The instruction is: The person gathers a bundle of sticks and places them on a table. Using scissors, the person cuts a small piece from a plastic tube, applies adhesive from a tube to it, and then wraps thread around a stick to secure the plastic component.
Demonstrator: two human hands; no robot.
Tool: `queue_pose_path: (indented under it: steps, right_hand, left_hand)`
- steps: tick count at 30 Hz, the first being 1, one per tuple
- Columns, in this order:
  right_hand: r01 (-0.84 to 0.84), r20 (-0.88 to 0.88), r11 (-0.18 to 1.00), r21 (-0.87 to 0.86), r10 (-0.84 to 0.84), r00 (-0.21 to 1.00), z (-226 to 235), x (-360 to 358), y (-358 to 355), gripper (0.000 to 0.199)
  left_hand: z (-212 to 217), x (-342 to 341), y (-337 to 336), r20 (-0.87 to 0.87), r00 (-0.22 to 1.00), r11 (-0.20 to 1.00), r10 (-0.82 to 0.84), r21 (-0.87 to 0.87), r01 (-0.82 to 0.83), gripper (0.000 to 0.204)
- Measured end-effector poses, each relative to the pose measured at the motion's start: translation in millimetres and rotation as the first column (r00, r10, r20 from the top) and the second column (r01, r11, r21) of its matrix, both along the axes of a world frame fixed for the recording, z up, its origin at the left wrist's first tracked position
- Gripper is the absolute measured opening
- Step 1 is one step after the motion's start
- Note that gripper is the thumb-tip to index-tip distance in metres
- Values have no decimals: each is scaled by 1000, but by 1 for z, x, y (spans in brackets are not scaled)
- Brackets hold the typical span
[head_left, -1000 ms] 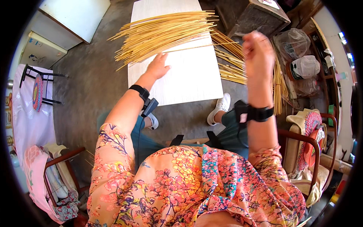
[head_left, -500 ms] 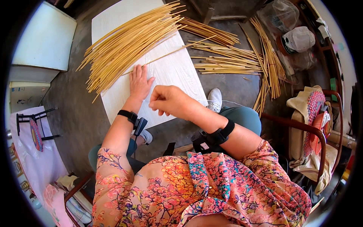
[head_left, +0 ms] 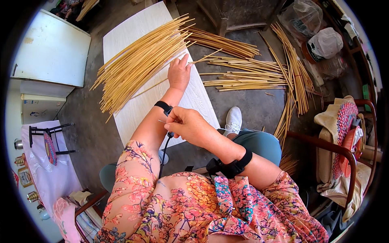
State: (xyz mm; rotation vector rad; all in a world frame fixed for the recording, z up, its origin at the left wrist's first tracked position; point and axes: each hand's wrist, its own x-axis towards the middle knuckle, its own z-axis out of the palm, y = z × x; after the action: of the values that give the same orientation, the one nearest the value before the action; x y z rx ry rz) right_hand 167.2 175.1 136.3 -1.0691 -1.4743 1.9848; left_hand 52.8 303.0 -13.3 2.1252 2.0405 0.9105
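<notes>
A large fan of straw-coloured stalks (head_left: 139,65) lies on a white wood-grained board (head_left: 198,97). A single stalk (head_left: 150,88) lies apart along the pile's near side. My left hand (head_left: 178,75) reaches over this stalk with its fingers apart, the thumb side near where the stalk comes out on the right. Whether the fingertips press on it is hidden. Nearer to me, my right hand (head_left: 188,124) is closed in a pinch above my left forearm. A thin, pale, needle-like tip (head_left: 161,121) sticks out from its fingers. A white string (head_left: 253,130) trails off to the right of this hand.
More stalks (head_left: 247,75) lie in bundles on the floor to the right, beside a tied upright-running bundle (head_left: 298,75). A wooden armchair (head_left: 340,148) with a braided mat stands at the right. White cabinet (head_left: 52,48) at the left. My shoe (head_left: 234,120) is beside the board.
My left hand has moved right and away from me along the single stalk. That stalk's far tip has shifted left. My right hand has come nearer to me, and the thin tip now shows. The view has shifted slightly.
</notes>
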Motion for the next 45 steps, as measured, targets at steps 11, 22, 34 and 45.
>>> queue_pose_path:
  steps: [11,22,34,45]
  right_hand:
    - [50,13,999,20,-50,999,-7,17,3,13]
    - [2,52,1000,-19,-1,999,-15,10,3,9]
    - [235,425,969,74,-243,872,-86,54,23,8]
    - [-476,686,598,645,-177,706,-149,-34,-24,12]
  left_hand:
    - [-29,-2,23,249,968,990,-36,142,0,7]
    - [5,-94,-24,864,449,971,228,-167,-171,8]
    - [-30,-221,-135,699,553,877,454,-241,-416,8]
    - [-16,-191,-151,-232,968,993,94,89,-75,35]
